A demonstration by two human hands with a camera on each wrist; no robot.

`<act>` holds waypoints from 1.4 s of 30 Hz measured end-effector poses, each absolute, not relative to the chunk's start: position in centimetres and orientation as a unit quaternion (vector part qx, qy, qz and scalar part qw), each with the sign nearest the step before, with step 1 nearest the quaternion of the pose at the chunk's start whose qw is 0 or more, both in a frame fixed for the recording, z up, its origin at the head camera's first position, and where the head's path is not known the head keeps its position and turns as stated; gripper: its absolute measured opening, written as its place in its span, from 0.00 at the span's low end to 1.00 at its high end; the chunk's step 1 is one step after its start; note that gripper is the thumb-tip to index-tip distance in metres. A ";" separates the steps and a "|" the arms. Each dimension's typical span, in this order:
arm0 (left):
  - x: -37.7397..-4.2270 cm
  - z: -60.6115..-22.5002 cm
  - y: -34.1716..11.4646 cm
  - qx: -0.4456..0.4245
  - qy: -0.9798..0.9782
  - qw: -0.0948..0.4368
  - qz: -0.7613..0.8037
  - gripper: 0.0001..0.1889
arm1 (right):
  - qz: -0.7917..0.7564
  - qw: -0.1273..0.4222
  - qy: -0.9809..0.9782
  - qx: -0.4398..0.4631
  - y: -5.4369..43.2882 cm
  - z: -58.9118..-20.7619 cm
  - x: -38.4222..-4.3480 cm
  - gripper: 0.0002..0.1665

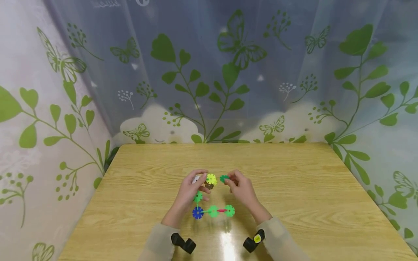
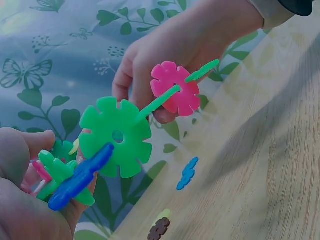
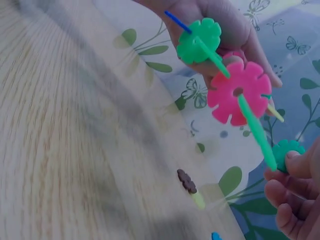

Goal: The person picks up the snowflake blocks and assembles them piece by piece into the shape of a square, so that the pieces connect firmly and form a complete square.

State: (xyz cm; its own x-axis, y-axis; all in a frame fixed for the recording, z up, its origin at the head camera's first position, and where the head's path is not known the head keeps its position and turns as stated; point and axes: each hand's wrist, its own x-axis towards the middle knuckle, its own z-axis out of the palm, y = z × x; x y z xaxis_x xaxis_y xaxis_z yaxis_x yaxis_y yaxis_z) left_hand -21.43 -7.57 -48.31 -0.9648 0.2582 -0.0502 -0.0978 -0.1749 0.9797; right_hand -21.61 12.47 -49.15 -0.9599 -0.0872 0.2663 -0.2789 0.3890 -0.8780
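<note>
My left hand grips a chain of slotted plastic flower discs. Along the chain in the head view are a green disc, a blue disc, another green disc, a pink disc and an end green disc. A yellow disc and a white piece show by the left fingers. Opposite, my right hand pinches a dark green disc between thumb and fingers, apart from the chain. Part of the chain in the left palm is hidden.
On the wooden table lie a brown disc beside a pale yellow one, and a blue disc. A curtain with printed leaves and butterflies hangs behind the table's far edge.
</note>
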 end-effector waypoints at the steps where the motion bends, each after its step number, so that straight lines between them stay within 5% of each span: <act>1: -21.4 -48.3 -7.5 0.066 0.634 0.117 0.762 0.22 | 0.545 0.090 -0.826 0.114 12.4 -48.9 -21.5 0.04; 18: -21.4 -47.9 -6.9 0.074 0.651 0.133 0.744 0.24 | 0.511 0.145 -0.828 0.182 12.2 -48.1 -21.3 0.03; 28: -21.2 -47.7 -6.8 0.067 0.652 0.136 0.743 0.24 | 0.618 0.093 -0.767 0.148 11.9 -46.6 -20.4 0.02; 42: -20.9 -47.5 -6.2 0.097 0.656 0.134 0.736 0.22 | 0.554 0.182 -0.793 0.178 11.1 -46.7 -20.0 0.04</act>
